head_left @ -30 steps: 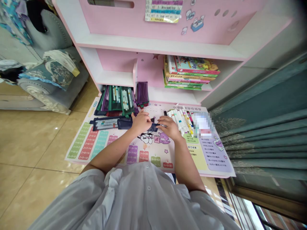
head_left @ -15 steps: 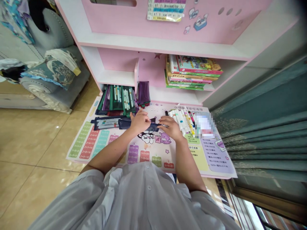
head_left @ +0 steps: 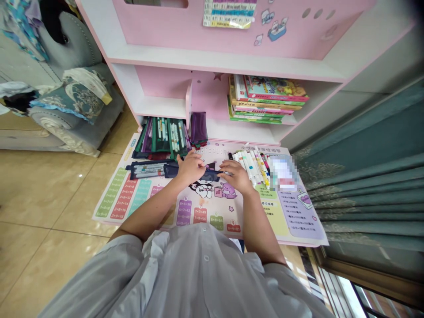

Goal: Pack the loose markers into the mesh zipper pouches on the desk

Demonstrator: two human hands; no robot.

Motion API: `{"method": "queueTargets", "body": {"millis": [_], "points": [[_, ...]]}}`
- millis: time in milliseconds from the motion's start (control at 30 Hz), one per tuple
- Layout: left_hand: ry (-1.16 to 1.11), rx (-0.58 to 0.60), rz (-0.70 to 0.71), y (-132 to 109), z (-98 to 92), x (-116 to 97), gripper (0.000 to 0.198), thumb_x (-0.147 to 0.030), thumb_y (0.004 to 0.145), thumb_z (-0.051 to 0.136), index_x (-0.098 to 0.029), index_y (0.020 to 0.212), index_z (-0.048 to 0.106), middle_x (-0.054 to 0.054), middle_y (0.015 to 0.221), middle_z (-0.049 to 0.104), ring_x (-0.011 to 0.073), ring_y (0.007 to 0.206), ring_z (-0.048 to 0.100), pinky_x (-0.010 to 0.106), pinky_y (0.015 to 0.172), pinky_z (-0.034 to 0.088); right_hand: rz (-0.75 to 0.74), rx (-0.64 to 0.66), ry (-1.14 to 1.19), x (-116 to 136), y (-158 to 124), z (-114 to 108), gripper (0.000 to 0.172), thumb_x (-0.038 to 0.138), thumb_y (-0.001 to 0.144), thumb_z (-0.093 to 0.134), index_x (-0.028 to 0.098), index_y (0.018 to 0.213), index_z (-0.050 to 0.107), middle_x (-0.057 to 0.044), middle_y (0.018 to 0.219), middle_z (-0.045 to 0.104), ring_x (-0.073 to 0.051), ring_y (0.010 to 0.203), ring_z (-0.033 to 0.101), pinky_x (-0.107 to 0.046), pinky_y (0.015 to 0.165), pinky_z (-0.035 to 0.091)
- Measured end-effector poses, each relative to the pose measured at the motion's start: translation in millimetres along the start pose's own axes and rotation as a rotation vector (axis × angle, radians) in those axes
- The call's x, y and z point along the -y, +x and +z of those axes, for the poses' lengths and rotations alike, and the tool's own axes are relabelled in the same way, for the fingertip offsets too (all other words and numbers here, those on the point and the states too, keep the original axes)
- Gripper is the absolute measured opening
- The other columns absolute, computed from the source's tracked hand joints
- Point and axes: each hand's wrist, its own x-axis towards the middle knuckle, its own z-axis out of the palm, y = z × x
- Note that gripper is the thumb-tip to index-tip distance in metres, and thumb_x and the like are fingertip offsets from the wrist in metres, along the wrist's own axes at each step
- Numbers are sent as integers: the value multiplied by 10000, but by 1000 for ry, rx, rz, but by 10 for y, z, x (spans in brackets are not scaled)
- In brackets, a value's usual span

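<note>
A dark navy mesh pencil pouch (head_left: 212, 176) lies across the printed desk mat (head_left: 198, 207) between my hands. My left hand (head_left: 191, 168) is over the pouch's middle, its fingers closed on the fabric. At the pouch's right end, my right hand (head_left: 236, 175) pinches the edge with thumb and fingers. To the left, touching or nearly touching it, is another navy pouch (head_left: 147, 169) filled with markers. Loose white markers (head_left: 247, 163) with coloured bands are spread just beyond my right hand.
Green and purple mesh pouches (head_left: 162, 137) with markers are piled at the back left. A purple pouch (head_left: 198, 127) leans by the shelf divider (head_left: 188, 104). Stacked books (head_left: 268, 99) occupy the right shelf. A blurred pale object (head_left: 284, 173) lies right of the markers.
My left hand has shifted very slightly left along the pouch. My right hand keeps its pinch at the right end.
</note>
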Motion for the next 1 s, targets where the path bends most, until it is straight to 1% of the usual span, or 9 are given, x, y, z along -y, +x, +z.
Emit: {"method": "queueTargets", "body": {"millis": [267,567,800,1000], "points": [[-2,-8,-22,-3,-43,60,178,-178,778,619,-244,625,681,-12,1299,640,319,1410,370,746,1147,103,13,1,23,21,2,-27,207,441,856,680,245,832,742,-76,964,729,-288,1044,653,-513,944,505],[-19,-13,-44,-29,-96,108,199,-178,775,610,-238,599,682,0,1300,644,338,1409,369,740,1159,101,34,8,27,20,-9,-29,206,439,853,686,241,825,738,-76,963,732,-288,1050,655,-512,948,506],[-16,-29,-66,-25,-116,171,175,-214,777,617,-248,627,702,-10,1312,636,346,1404,374,735,1159,93,34,4,23,21,-9,-29,181,414,851,694,242,825,743,-77,962,731,-289,1053,655,-513,950,507],[-20,-47,-73,-29,-159,235,170,-231,787,623,-242,624,672,-17,1318,632,316,1419,358,738,1145,99,51,22,14,30,-7,-46,199,433,856,683,246,828,746,-75,970,733,-289,1046,656,-514,952,503]]}}
